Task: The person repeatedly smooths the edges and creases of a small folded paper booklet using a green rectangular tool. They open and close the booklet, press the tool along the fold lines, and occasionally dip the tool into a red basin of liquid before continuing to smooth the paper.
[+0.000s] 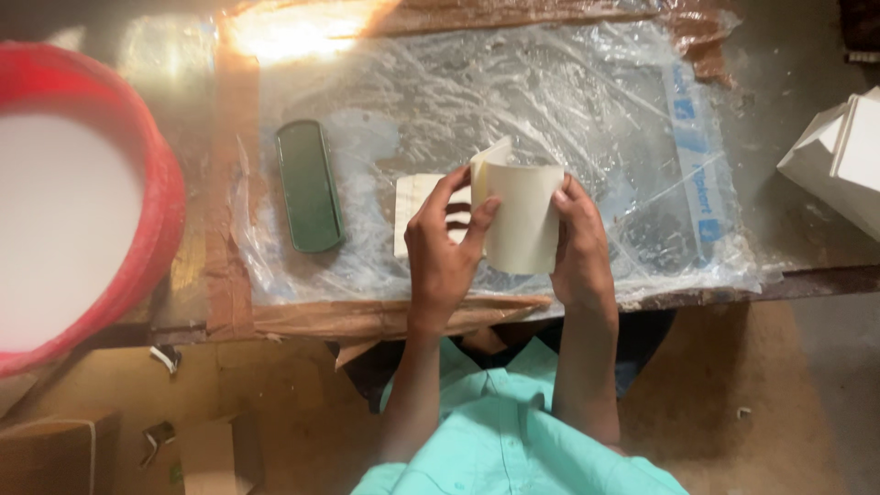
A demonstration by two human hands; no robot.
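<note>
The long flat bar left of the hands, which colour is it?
Dark green bar, seen best in the head view.

We see a cream-coloured folded card sheet (pixel 524 218) at the frame's centre, curved and upright, one flap sticking up at its top left, raised above a flat cream card piece (pixel 414 209) just left.
</note>
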